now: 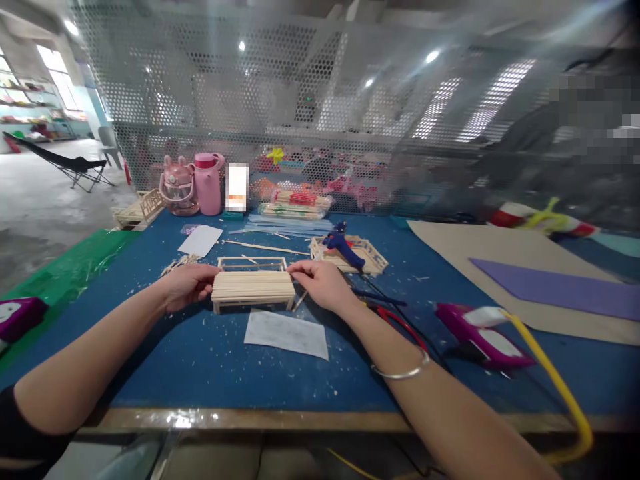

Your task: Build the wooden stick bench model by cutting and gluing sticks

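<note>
A small bench-like piece made of pale wooden sticks [253, 287] stands on the blue table, with a slatted top and an open frame rising at its back. My left hand [189, 285] pinches its left end near the back corner. At the right end, the fingers of my right hand [320, 283] are closed on the back corner. A white paper rectangle [287, 333] lies just in front of the piece. Loose short sticks [183, 262] are heaped beyond my left hand.
Behind are a blue glue gun [345, 248] on a stick tray [375, 259], bagged sticks [295, 203], a pink bottle [208, 187] and a pink jug [180, 190]. Pliers with red handles [400, 325] and a purple-white device [485, 337] with a yellow cable lie right.
</note>
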`<state>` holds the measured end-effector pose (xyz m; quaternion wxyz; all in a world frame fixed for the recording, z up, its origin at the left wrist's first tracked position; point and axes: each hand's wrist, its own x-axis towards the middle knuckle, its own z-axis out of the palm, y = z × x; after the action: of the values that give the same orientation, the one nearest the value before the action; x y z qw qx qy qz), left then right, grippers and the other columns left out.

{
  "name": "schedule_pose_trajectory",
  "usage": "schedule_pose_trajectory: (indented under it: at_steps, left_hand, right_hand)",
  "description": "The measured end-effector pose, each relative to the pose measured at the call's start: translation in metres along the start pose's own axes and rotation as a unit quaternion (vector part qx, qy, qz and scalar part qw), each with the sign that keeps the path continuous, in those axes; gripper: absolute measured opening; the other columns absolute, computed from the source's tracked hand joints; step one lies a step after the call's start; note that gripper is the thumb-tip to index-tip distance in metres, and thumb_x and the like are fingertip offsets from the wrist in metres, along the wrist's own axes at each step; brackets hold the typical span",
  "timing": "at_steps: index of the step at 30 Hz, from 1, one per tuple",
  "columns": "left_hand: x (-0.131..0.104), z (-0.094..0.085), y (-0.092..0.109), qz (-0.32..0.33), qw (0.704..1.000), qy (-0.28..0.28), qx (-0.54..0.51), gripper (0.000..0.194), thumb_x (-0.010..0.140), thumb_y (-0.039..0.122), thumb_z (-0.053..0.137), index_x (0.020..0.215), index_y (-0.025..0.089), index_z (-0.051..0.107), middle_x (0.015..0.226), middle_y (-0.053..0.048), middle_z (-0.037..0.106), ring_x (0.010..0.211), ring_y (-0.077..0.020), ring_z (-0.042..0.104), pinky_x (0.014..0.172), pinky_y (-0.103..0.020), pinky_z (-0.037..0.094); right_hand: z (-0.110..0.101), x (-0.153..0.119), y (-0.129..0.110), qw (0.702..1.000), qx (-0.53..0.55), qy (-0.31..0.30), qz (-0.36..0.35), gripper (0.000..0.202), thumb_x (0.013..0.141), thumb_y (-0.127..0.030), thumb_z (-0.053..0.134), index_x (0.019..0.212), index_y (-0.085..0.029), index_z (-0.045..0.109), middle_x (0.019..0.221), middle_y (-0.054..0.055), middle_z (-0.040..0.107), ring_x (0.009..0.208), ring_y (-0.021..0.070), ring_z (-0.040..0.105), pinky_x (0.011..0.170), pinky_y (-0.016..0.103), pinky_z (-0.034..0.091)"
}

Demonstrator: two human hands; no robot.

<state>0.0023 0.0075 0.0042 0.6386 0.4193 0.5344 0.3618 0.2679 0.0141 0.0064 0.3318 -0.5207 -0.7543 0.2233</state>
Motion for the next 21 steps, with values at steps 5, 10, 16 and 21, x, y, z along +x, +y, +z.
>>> schedule_pose_trajectory:
  at_steps: [5, 10, 16, 21]
  left_hand:
    - [0.000, 0.000, 0.000, -0.023, 0.999, 0.007, -0.030, 0.007, 0.070, 0.016, 0.063, 0.074, 0.010, 0.064, 0.048, 0.001, 0.055, 0.035, -0.0031, 0.046, 0.033, -0.010, 0.040]
    - [-0.001, 0.001, 0.000, -0.022, 0.999, 0.013, -0.044, 0.005, 0.070, 0.015, 0.063, 0.071, 0.010, 0.064, 0.048, 0.001, 0.054, 0.035, -0.0024, 0.045, 0.034, -0.009, 0.041]
    - [0.000, 0.001, 0.001, -0.002, 1.000, 0.010, 0.006, 0.010, 0.071, 0.021, 0.062, 0.072, 0.011, 0.061, 0.048, 0.003, 0.050, 0.037, -0.0028, 0.043, 0.036, -0.012, 0.038]
    - [-0.004, 0.001, -0.001, 0.105, 0.974, 0.103, 0.173, 0.024, 0.070, 0.034, 0.063, 0.084, 0.016, 0.057, 0.062, 0.003, 0.052, 0.046, -0.0069, 0.045, 0.039, -0.017, 0.034]
  right_hand:
    - [-0.002, -0.001, 0.001, 0.975, 0.182, -0.068, 0.110, 0.020, 0.072, -0.011, 0.050, 0.082, -0.015, 0.068, 0.067, 0.000, 0.068, 0.055, 0.0098, 0.059, 0.061, 0.023, 0.046]
    - [0.004, -0.003, -0.003, 0.948, 0.278, -0.058, 0.145, 0.008, 0.071, -0.019, 0.057, 0.074, -0.015, 0.063, 0.055, -0.003, 0.061, 0.048, 0.0079, 0.053, 0.049, 0.019, 0.042]
    - [0.012, -0.001, -0.006, 0.955, 0.251, -0.012, 0.157, 0.006, 0.067, -0.023, 0.059, 0.067, -0.017, 0.060, 0.047, -0.005, 0.053, 0.041, 0.0078, 0.045, 0.040, 0.019, 0.036]
    - [0.010, 0.001, -0.008, 0.957, 0.236, -0.022, 0.168, 0.008, 0.065, -0.025, 0.058, 0.066, -0.017, 0.061, 0.052, -0.003, 0.056, 0.044, 0.0088, 0.047, 0.039, 0.019, 0.037]
